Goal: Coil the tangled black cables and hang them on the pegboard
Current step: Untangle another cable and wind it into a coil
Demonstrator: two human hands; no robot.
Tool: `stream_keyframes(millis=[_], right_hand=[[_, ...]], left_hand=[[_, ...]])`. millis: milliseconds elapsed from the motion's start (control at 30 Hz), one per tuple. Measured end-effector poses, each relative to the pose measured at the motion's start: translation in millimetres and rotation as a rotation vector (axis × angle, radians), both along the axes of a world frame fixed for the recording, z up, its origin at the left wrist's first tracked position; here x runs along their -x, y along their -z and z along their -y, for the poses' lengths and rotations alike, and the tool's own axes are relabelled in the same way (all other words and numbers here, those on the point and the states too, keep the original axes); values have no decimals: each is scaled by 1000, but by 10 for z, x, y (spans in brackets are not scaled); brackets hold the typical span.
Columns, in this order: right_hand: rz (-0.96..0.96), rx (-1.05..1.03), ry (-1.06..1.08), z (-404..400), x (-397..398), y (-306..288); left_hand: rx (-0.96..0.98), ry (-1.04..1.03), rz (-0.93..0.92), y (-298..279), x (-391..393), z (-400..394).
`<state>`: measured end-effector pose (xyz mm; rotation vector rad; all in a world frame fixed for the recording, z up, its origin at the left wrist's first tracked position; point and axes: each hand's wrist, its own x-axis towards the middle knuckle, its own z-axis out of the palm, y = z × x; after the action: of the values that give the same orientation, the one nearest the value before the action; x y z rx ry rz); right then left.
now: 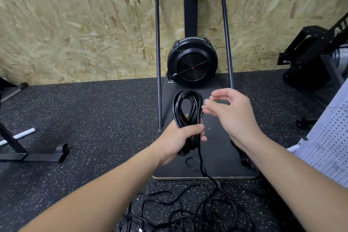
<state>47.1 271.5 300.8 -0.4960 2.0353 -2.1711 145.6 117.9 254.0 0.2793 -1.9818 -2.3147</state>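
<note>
Head view: the left hand grips a coiled black cable at its lower part, fingers and thumb wrapped round the bundled strands, so that the loops stand up above the fist. One strand drops from the fist down to the tangled black cables spread loose on the speckled rubber floor at the near edge. The right hand hovers just right of the coil's loops, holding nothing, its fingers relaxed and lightly bent with the tips pointing left toward the coil; whether they touch it I cannot tell. Both forearms reach in from the near edge and meet over a dark flat platform. Another small black cable bundle lies on that platform, partly hidden under the right wrist. At the platform's far end stands a black fan-wheel machine in a tubular frame, against a chipboard wall. A white pegboard leans at the right edge, well apart from the coil.
</note>
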Motion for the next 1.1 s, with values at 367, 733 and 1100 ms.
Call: stream_keyframes(millis=[367,733,1100], right_hand=[[174,-496,-734,53,-109,527],[-239,-951,-291,93,74,426],[-321,-573,-487,-114,105,31]], left_hand=[[-300,-270,-136,-210,107,260],[-155,-522,-88,-180,153,524],[129,-120,150,-89,50,477]])
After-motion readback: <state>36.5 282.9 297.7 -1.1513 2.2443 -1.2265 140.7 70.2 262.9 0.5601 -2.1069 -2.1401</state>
